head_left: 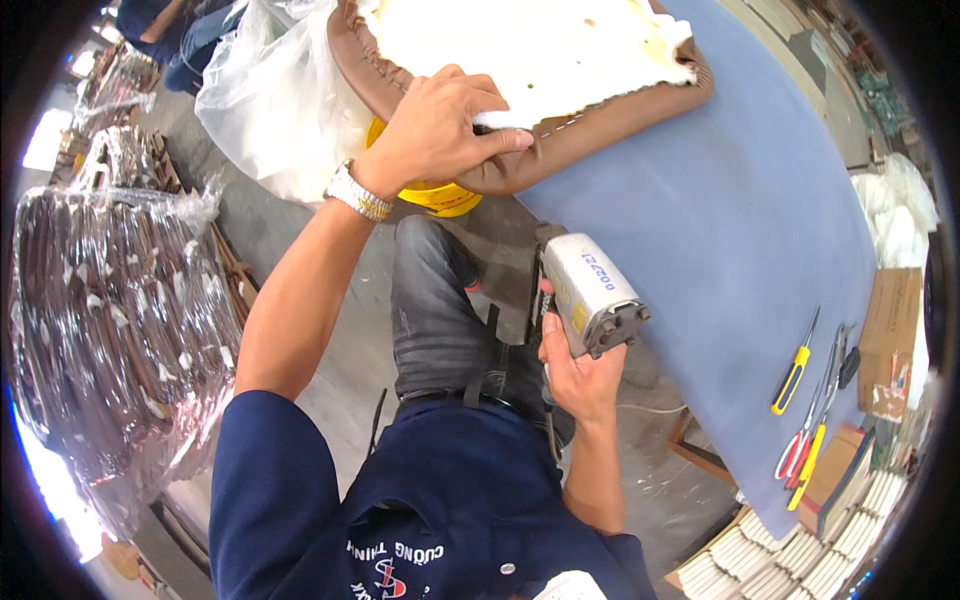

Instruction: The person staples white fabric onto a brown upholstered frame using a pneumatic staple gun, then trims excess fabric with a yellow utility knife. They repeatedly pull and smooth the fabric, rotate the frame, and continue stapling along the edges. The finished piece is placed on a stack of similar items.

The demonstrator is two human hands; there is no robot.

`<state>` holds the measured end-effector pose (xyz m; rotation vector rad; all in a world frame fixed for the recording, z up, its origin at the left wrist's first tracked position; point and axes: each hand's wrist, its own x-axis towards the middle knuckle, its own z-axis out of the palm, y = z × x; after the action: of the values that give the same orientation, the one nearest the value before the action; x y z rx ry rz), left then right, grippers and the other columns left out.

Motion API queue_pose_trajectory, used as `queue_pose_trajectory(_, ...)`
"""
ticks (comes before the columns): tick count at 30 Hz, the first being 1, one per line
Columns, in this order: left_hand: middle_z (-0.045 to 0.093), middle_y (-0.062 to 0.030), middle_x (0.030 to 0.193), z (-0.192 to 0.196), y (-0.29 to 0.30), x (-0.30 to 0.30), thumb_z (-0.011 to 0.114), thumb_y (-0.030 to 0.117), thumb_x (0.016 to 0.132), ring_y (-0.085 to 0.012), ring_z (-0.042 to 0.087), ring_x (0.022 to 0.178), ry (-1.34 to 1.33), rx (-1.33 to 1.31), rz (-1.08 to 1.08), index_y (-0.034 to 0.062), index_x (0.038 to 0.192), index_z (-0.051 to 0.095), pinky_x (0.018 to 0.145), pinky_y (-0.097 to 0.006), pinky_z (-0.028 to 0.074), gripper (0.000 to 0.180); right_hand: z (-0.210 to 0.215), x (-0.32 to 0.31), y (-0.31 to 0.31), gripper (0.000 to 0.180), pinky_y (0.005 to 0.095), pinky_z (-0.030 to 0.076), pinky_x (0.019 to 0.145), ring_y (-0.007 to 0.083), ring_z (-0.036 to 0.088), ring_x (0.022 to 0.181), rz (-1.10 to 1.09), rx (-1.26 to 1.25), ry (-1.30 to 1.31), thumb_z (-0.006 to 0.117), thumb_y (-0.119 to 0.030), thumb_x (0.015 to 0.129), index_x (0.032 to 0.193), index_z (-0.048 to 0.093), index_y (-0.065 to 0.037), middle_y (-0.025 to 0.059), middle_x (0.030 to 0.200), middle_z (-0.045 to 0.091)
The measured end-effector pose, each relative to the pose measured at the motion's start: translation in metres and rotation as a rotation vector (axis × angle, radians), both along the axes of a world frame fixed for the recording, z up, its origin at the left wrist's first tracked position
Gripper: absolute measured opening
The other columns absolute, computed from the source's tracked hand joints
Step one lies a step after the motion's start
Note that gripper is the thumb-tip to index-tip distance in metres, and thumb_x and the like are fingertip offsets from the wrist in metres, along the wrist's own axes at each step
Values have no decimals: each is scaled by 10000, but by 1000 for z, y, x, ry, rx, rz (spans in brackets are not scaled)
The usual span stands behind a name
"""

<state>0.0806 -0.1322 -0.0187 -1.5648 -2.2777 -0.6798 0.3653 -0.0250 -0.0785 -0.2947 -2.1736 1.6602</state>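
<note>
A padded seat piece lies upside down at the top of the view, with a brown cover (620, 122) folded round its edge and a bright white underside (520, 50). My left hand (445, 125) is closed over its near corner, the thumb pressed along the brown edge and the fingertips partly hidden. Beside my thumb shows a bit of white padding (492, 120). Lower down, in front of my legs, my right hand (585, 375) grips a silver and black staple gun (590, 285). The tool is apart from the seat piece.
A blue-grey table (700, 230) spreads to the right, bearing a yellow screwdriver (791, 382), red-handled scissors (793, 455) and a yellow cutter (806, 470). Under the seat piece is a yellow tub (440, 200). Plastic-wrapped brown bundles (130, 320) stand left; cardboard boxes (888, 335) stand right.
</note>
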Motion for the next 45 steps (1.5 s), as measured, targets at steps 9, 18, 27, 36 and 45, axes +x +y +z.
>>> queue_pose_trajectory(9, 721, -48, 869, -11, 1, -5, 819, 411, 837, -220, 668, 661, -338, 123, 24, 22, 870, 777, 612, -323, 505, 393, -13, -36, -5, 598, 256, 522, 526, 134, 616, 735, 80, 159, 88, 555, 135, 931, 1464, 300, 39, 298, 1276, 618)
queue_pose_trajectory(18, 707, -49, 799, -17, 4, -8, 812, 394, 832, -245, 682, 687, -304, 154, 45, 57, 831, 788, 622, -351, 522, 339, 4, -51, -6, 542, 252, 503, 487, 127, 614, 684, 68, 410, -14, 596, 127, 915, 1403, 369, 61, 241, 1198, 674)
queue_pose_trajectory(27, 678, -69, 769, -20, 4, 0, 809, 341, 807, -288, 670, 726, -372, 150, 56, 73, 802, 779, 646, -400, 511, 270, 37, -64, -18, 463, 243, 487, 492, 105, 596, 620, 0, 463, -163, 610, 81, 940, 1360, 416, 64, 184, 1113, 696)
queue_pose_trajectory(36, 689, -124, 883, -17, -2, -6, 763, 343, 825, -326, 661, 864, -365, 203, -7, 32, 858, 775, 783, -407, 523, 312, 44, -68, 5, 286, 245, 458, 501, 88, 565, 575, 29, 248, -209, 597, 26, 962, 1245, 566, 53, 126, 1019, 714)
queue_pose_trajectory(45, 678, -108, 952, -14, 5, -8, 766, 331, 836, -322, 664, 891, -269, 71, 68, 8, 923, 762, 804, -407, 524, 334, 19, -23, -3, 491, 235, 497, 526, 95, 596, 660, -46, -32, -67, 587, 96, 929, 1397, 443, 63, 219, 1190, 676)
